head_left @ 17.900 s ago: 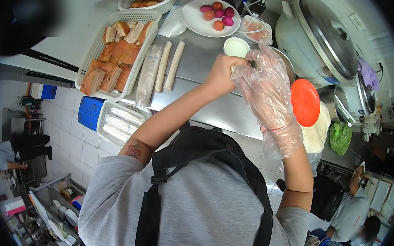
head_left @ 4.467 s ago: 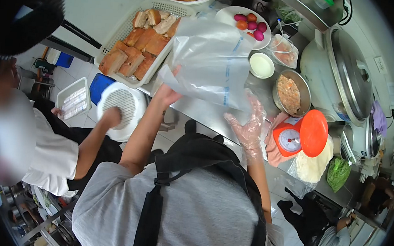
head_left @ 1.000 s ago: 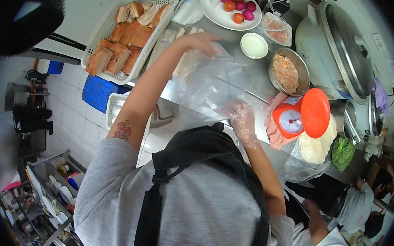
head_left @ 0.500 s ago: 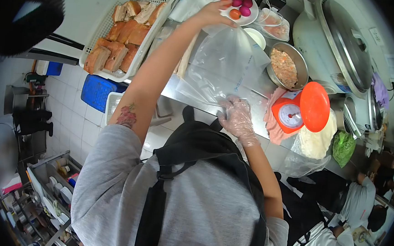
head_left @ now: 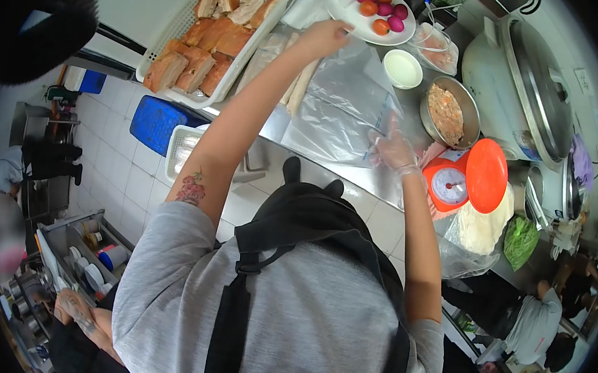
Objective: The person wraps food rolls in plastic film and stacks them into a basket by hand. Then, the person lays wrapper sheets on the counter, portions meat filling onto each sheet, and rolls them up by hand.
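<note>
Clear plastic film (head_left: 331, 130), perhaps a bag laid flat, was spread over the stainless-steel counter (head_left: 386, 186) near its front edge, directly before the person. The right hand (head_left: 395, 151), in a thin transparent glove, had its fingers spread apart over the film's right side, seemingly to steady it and press it smooth. The bare left hand (head_left: 329, 37) reached to the far edge beside the oval white plate (head_left: 339, 8), its fingers close together; whether they pinched the film or merely rested by it, I could not tell. Stretched so far apart, the hands probably served to draw the film level. Pale rods (head_left: 300, 93) lay left of it, partly under the left forearm, and beyond them pork slabs (head_left: 219, 35) stood in a perforated white basket (head_left: 174, 31), whose holes would presumably let moisture drain. Right of the film, a metal bowl (head_left: 473, 110) held minced filling (head_left: 445, 112), its raised wall likely containing the loose mix within easy reach of the gloved hand. An orange dial scale (head_left: 449, 185) sat on a pink cloth (head_left: 432, 153), perhaps to stop it slipping, while white dough (head_left: 486, 231) rested in plastic beside it, plausibly covered against drying.
</note>
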Demonstrator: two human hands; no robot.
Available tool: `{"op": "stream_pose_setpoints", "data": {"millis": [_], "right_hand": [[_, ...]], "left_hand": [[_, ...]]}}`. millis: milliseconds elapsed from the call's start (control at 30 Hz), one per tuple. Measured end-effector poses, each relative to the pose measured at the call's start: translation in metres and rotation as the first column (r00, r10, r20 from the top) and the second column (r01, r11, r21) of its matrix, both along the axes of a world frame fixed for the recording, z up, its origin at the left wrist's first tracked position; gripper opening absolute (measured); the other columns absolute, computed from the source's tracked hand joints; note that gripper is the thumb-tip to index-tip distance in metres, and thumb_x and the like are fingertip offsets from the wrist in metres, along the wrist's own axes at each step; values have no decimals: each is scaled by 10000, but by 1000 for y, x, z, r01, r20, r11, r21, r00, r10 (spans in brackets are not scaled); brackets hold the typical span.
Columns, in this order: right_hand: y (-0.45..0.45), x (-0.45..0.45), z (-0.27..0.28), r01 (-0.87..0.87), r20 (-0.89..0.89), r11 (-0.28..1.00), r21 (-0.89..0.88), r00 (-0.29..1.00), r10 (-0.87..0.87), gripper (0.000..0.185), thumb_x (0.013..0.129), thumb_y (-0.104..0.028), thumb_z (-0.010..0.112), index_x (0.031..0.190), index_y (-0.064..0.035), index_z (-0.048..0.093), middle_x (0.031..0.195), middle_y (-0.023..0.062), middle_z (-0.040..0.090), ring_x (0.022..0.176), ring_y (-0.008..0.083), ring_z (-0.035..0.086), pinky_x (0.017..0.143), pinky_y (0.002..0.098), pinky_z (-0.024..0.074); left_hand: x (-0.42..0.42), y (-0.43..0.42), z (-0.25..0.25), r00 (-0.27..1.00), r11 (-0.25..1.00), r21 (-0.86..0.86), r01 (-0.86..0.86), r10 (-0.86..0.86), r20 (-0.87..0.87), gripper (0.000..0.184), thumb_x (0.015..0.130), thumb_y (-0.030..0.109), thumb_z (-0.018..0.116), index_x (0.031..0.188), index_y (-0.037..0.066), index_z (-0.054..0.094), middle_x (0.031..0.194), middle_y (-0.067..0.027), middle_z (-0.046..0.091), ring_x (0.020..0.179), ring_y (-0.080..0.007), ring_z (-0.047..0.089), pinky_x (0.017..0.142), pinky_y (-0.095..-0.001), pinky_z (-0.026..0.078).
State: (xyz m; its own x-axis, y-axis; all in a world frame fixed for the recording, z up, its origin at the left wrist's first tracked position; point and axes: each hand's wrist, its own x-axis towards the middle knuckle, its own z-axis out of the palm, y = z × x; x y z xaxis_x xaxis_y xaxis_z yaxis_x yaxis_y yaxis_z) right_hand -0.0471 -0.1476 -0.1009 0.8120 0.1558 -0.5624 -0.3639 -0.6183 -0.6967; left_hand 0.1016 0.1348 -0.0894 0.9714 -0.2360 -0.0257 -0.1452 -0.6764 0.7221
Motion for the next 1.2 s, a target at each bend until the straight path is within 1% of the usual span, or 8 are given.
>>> {"op": "stream_pose_setpoints", "data": {"millis": [100,267,400,467,700,900,1067,1200], "right_hand": [[-17,9,-32,411,-314,801,436,903,-292,750,926,-373,706,1528,-112,343,613,-21,482,498,134,521,637,363,540],[-40,7,-52,624,-510,445,642,781,-360,430,924,-383,724,1254,-136,604,597,-79,339,468,61,334,574,303,490],[-60,18,-51,272,-5,913,303,959,-284,418,906,-359,719,1216,-85,662,673,44,569,617,209,574,690,396,529],[-68,6,-33,-127,423,885,-447,842,335,400,888,-347,715,1182,-76,695,793,132,692,772,311,672,782,439,533],[-31,-1,12,-22,558,931,-364,795,237,357,870,-322,703,1168,-127,723,1049,191,721,951,365,675,896,426,511],[21,-1,24,-159,382,984,84,917,116,390,905,-293,710,1234,-87,683,1017,167,725,962,256,685,886,394,518],[78,-10,12,-59,284,787,614,947,-151,593,897,-361,749,1346,-12,581,1052,81,697,996,193,641,903,388,502],[101,5,40,-163,415,902,401,909,-21,650,853,-425,776,1329,-28,580,1047,132,687,1000,263,657,897,412,499]], "left_hand": [[-42,1,8,998,799,598,-61,30,61,484,858,185,655,1325,80,581,1267,-215,615,1051,-366,668,871,-417,561],[-63,-18,-70,950,732,607,-309,207,233,489,874,139,649,1338,50,524,1139,-207,615,1000,-336,693,780,-395,600],[-64,-28,-61,935,692,629,-353,244,256,469,894,108,647,1324,-6,498,1116,-182,592,1017,-316,662,823,-364,588],[-61,-20,-54,946,737,595,-320,279,164,428,891,103,649,1279,-16,512,1123,-184,590,1007,-314,664,819,-360,589],[-38,-24,-78,921,722,574,-387,271,279,433,833,129,720,1196,12,515,1137,-201,609,1047,-313,678,859,-369,569],[-46,-15,-38,933,903,240,-357,333,135,773,764,190,785,1396,-33,398,1221,-264,621,1108,-318,668,911,-336,542],[-62,2,24,923,886,-263,-381,347,-168,894,746,202,809,1482,-22,352,1118,-169,641,999,-237,676,823,-336,562],[-92,-4,67,961,718,-655,-234,69,-268,737,813,152,785,1445,-1,437,1059,-76,637,952,-153,662,777,-297,564]]}}
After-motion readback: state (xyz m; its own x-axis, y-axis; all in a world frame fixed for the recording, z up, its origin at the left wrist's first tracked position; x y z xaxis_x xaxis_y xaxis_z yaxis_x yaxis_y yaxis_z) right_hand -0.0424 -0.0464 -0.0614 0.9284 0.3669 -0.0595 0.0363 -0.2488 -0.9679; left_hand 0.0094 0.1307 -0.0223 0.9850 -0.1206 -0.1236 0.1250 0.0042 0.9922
